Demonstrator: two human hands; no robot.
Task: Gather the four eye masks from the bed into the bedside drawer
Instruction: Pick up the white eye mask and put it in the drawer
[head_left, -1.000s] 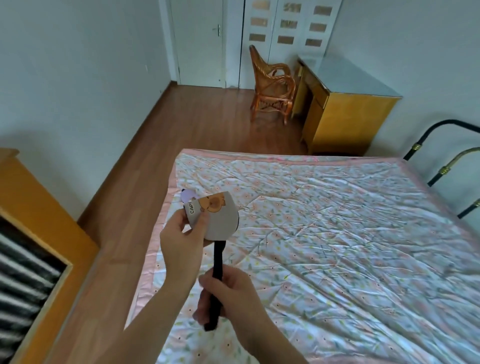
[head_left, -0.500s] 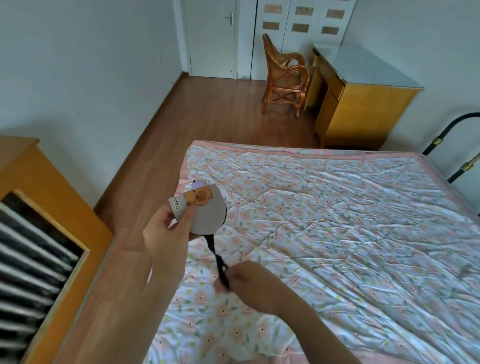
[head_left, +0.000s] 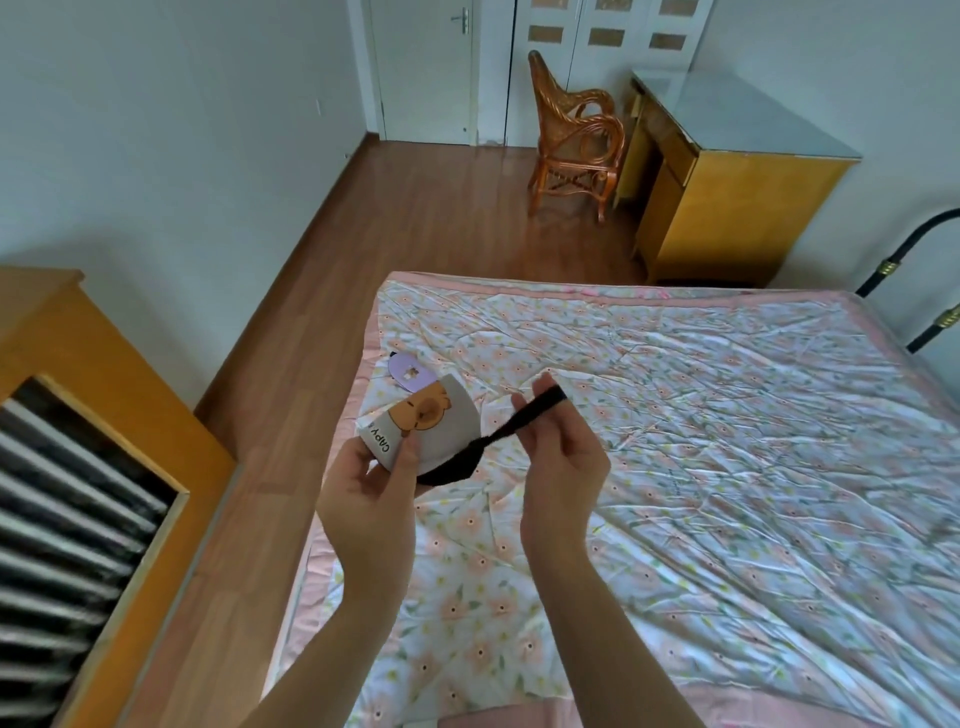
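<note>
Left hand (head_left: 371, 499) pinches the eye mask (head_left: 431, 428) above the bed (head_left: 727, 467) edge – right hand (head_left: 558, 457) grips its black strap (head_left: 524, 418), pulled taut; next, probably tuck the strap and carry it left – no open drawer visible

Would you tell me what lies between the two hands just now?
In the head view, the eye mask's black strap spans the gap, from the mask folded in the left hand up to the right hand, which pinches it taut above the quilt.
</note>
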